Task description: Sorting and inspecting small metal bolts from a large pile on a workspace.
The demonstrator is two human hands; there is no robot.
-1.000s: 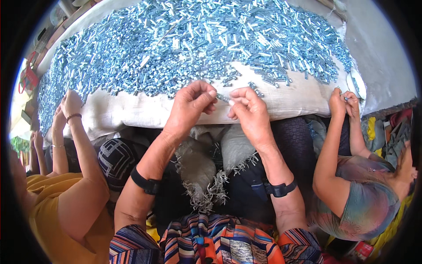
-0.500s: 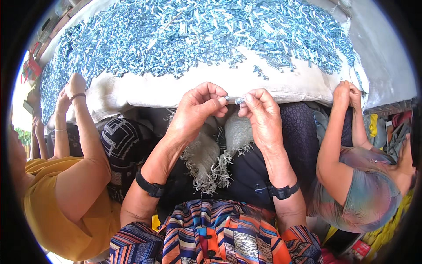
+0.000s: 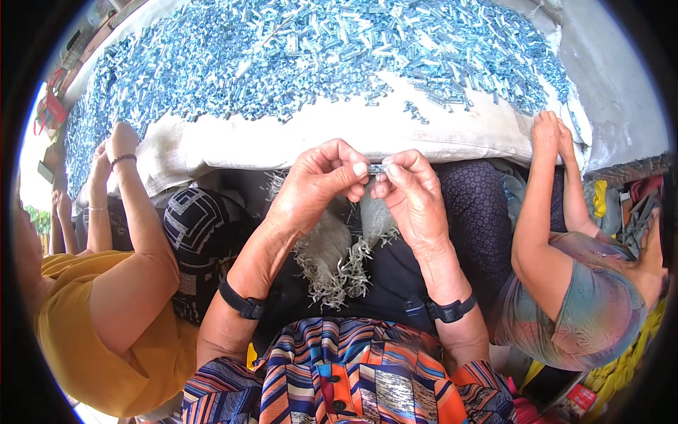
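My left hand (image 3: pixel 326 175) pinches a small silvery metal piece between thumb and forefinger. Opposite it, my right hand (image 3: pixel 413 191) is closed in a pinch too. Between the fingertips shows a short, shiny metal cylinder (image 3: pixel 376 169), its two ends covered by my fingers. Both hands hover just off the near edge of a table draped in pale cloth (image 3: pixel 282 145). Beyond them spreads a wide heap of small bluish metal pieces (image 3: pixel 304 63), some short and ring-like, others longer and tubular. A few loose pieces (image 3: pixel 415 112) lie apart on the cloth.
Co-workers sit close on both sides: one in a mustard top (image 3: pixel 113 325) at left, one in a patterned grey top (image 3: pixel 586 304) at right, hands at the table edge. A frayed woven sack (image 3: pixel 328 254) lies by my lap. A grey wall (image 3: pixel 614 92) rises at far right.
My hands have come together. The two metal pieces, held apart before, now meet in line between my fingertips. My right hand has shifted left and slightly down.
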